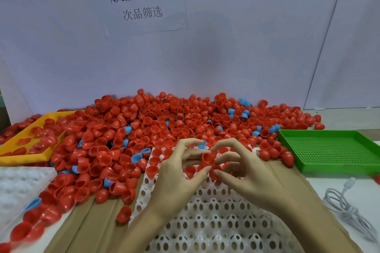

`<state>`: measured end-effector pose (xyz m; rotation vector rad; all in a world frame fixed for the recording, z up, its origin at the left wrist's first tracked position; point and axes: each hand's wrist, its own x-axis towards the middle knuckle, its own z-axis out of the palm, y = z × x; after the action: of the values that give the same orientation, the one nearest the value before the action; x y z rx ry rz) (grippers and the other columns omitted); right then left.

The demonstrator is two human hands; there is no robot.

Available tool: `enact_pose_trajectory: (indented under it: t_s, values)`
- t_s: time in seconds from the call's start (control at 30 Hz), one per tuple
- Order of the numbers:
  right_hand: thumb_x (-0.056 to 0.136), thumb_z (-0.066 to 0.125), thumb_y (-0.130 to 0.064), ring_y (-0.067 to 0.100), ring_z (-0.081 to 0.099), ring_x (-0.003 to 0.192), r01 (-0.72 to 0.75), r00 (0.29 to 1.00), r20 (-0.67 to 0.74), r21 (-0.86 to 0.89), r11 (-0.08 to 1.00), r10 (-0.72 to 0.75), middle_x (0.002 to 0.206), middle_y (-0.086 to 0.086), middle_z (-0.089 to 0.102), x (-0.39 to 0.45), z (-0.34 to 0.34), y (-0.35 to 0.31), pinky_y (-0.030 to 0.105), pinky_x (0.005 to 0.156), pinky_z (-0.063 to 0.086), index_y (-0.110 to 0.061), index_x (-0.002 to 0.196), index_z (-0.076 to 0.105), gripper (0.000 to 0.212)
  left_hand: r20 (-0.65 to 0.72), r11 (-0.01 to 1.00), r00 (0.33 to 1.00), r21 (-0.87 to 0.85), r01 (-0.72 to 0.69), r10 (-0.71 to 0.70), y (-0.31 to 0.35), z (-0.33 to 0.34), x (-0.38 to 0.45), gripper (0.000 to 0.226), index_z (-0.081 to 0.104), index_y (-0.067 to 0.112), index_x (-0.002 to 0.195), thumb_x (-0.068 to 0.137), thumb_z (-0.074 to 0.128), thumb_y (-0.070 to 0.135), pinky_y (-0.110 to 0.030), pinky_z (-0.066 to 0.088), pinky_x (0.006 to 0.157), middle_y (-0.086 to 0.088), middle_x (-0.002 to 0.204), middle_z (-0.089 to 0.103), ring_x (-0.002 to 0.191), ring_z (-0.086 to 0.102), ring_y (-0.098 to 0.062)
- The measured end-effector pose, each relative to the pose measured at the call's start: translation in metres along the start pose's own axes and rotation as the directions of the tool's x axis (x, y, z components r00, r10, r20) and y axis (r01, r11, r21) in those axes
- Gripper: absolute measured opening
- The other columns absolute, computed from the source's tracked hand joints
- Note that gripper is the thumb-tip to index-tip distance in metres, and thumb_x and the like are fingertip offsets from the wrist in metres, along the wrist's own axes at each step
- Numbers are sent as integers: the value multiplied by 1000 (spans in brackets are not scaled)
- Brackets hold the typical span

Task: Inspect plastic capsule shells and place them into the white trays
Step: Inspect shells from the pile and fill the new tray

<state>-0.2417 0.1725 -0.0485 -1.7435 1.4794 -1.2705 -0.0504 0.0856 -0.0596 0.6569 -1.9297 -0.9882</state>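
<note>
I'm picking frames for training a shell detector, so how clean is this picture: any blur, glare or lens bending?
Head view: even, soft light, no harsh glare. The hands, left and right, and the red shell they pinch look fairly sharp. Shells at the lower left edge smear. The wide lens bends the wall seams. The sign reads clearly.

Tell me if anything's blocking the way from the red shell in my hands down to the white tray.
Nothing visible blocks it. Both hands, left hand and right hand, hold the red shell directly above the white tray, whose near pockets are open; only the far rows already hold shells.
</note>
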Motion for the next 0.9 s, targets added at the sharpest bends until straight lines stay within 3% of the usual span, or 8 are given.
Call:
enact_pose_trajectory:
  t_s: [0.1,0.23,0.37,0.47,0.57,0.63,0.73,0.9]
  values:
    - [97,73,-9,20,77,78,54,998,-26,-105,993,-57,101,-8,75,1,1,1,45,70,63,-29,114,68,27,30,1000,1000,8,0,-1,-3,0,0,51,57,32,135,93,80,14,-20,56,97,18,120,75,114,71,-2]
    - [96,74,-8,16,78,80,41,996,-71,-145,989,-51,99,-13,76,4,-3,9,35,69,65,-29,108,75,24,72,999,997,38,29,-31,-3,3,-1,49,54,37,136,95,78,22,-18,54,98,19,126,71,116,69,0]
    - [95,74,-11,9,76,82,-105,969,-240,-207,973,53,95,-16,76,8,-30,27,34,72,65,-35,103,74,25,80,980,997,197,-26,11,-4,3,-1,31,61,37,120,96,77,26,-18,54,80,21,109,64,97,66,-8]
    - [94,76,-11,5,73,75,-186,935,-348,-310,933,71,88,-13,75,6,-49,43,26,72,62,-34,99,75,23,192,968,981,249,-28,-21,-8,3,-3,14,66,35,107,98,73,28,-20,51,72,15,94,64,82,61,-11]
    - [95,75,-11,5,70,76,-247,929,-350,-355,902,117,90,-13,74,3,-59,51,27,72,62,-34,99,76,23,281,936,960,340,-94,-5,-13,4,-4,4,67,33,99,100,69,29,-19,48,74,16,90,64,88,60,-9]
    - [96,74,-12,2,68,77,-257,932,-337,-363,896,130,89,-14,73,1,-62,52,20,69,57,-37,97,76,25,322,914,947,385,-126,-5,-15,4,-4,4,67,35,98,100,68,32,-16,46,76,18,89,63,91,58,-6]
    - [97,72,-14,0,67,75,-259,943,-296,-378,889,149,89,-14,72,0,-63,51,13,64,51,-38,96,77,24,347,895,938,417,-160,6,-18,3,-5,3,66,37,98,100,67,36,-13,44,80,20,86,61,94,56,-4]
    - [99,69,-15,1,66,68,-265,948,-266,-354,897,176,93,-6,69,-2,-62,51,13,60,51,-33,98,77,20,359,899,933,406,-164,8,-20,4,-5,4,64,39,97,101,65,37,-16,45,81,18,88,62,96,56,-7]
